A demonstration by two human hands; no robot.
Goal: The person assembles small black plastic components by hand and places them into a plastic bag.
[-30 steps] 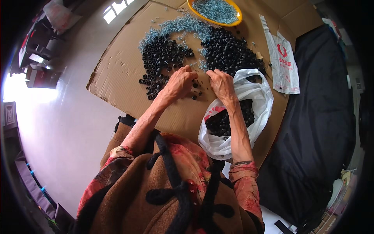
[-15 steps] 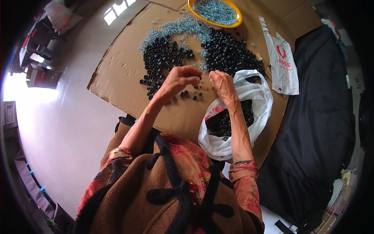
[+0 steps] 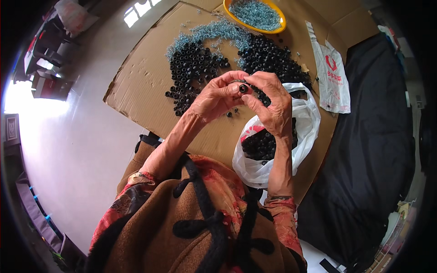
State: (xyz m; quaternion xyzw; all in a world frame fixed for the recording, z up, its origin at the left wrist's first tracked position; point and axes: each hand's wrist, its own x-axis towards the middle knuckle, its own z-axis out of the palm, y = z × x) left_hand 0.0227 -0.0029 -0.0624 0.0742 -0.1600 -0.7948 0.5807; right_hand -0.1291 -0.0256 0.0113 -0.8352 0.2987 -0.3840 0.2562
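Observation:
In front of me my left hand (image 3: 215,95) and my right hand (image 3: 273,102) meet over the cardboard. Between their fingertips is a small black ring-shaped plastic cap (image 3: 243,89), its round opening facing up. My left thumb and fingers pinch it from the left; my right thumb and curled fingers close on it from the right. Any smaller piece in the fingertips is hidden. Beyond the hands lie a pile of open black caps (image 3: 191,63) and a denser heap of black pieces (image 3: 273,59). Small bluish clear pieces (image 3: 214,32) are strewn along their far side.
Below my right forearm, a white plastic bag (image 3: 306,136) stands with its mouth spread, black caps inside. A yellow bowl (image 3: 283,22) of bluish pieces sits at the far edge. A flat white bag (image 3: 334,84) lies right on the cardboard sheet (image 3: 136,86); black cloth (image 3: 368,150) lies beyond.
My hands, apart before, have come together, and the black cap now shows between their fingertips. My right hand has turned, with its thumb and curled fingers now in view.

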